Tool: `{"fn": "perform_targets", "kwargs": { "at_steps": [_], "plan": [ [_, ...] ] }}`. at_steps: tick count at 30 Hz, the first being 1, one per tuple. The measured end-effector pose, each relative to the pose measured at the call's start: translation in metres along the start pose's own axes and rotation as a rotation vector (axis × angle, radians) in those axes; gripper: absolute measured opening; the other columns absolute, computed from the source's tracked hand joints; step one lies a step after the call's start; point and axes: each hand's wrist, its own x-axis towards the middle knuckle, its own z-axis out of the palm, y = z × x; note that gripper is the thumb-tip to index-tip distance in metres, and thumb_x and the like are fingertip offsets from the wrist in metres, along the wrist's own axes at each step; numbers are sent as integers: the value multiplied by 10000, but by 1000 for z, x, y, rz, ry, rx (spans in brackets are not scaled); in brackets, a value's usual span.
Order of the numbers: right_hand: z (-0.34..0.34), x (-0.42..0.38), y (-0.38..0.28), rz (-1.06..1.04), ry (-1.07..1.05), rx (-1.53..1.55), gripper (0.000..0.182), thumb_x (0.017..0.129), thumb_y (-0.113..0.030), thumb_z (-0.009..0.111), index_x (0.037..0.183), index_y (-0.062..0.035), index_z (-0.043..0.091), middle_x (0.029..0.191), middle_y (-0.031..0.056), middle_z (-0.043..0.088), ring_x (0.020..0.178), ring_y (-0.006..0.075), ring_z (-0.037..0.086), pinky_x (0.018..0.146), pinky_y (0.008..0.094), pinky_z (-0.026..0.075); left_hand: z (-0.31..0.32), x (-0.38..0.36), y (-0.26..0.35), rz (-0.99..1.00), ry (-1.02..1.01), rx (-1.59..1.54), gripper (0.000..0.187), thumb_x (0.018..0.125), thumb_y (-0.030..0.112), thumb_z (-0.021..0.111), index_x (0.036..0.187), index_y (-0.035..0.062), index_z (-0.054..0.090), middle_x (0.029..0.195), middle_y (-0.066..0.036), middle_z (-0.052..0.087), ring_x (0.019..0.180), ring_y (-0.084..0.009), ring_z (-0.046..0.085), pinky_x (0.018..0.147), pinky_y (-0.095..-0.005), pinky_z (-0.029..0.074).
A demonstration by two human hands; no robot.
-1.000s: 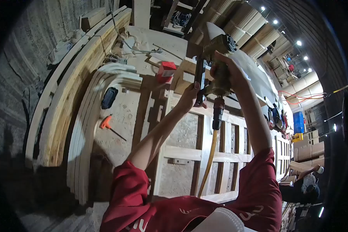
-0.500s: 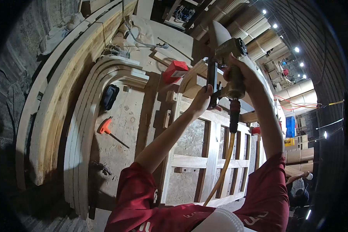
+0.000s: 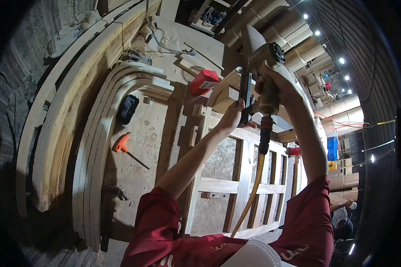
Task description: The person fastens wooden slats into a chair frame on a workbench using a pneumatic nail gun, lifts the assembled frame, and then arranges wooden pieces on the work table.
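A pneumatic nail gun (image 3: 259, 57) is held up over the far end of a wooden frame (image 3: 244, 178). My right hand (image 3: 280, 86) is closed around its handle. Below and to the left, my left hand (image 3: 231, 117) grips the black magazine, with the thumb on top and the fingers partly hidden behind it. A yellow air hose (image 3: 253, 196) hangs from the coupling at the handle's end and runs down toward my body. Near the tool sits a red box (image 3: 204, 82) with a white label.
Curved wooden parts (image 3: 97, 133) are stacked at left beside thick beams (image 3: 75, 98). An orange-handled hex key (image 3: 121, 143) and a black case (image 3: 128, 109) lie on the worktop (image 3: 143, 133). Another person (image 3: 341, 221) is at far right, near stacked boards.
The view has shifted slightly. Both hands keep their hold on the nail gun, which stays in nearly the same place, and the air hose has swung a little left.
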Motion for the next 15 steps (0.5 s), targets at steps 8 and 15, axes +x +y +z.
{"fn": "perform_targets", "kwargs": {
  "at_steps": [8, 15],
  "plan": [
    [-2, -2, 1, 13, -50, 22, 358, 737, -376, 614, 777, -56, 458, 560, 46, 501, 499, 166, 513, 516, 306, 461, 3, -8, 3, 7, 16, -2, 433, 851, 471, 329, 860, 50, 431, 649, -58, 546, 547, -125, 553, 529, -260, 499],
    [-24, 14, 12, 16, -90, -8, 268, 746, -302, 620, 790, -72, 489, 583, 58, 525, 522, 176, 533, 527, 341, 473, -7, 3, -19, -6, 27, -2, 407, 841, 456, 376, 888, 58, 448, 675, -61, 548, 578, -137, 567, 529, -283, 508]
  ]
}}
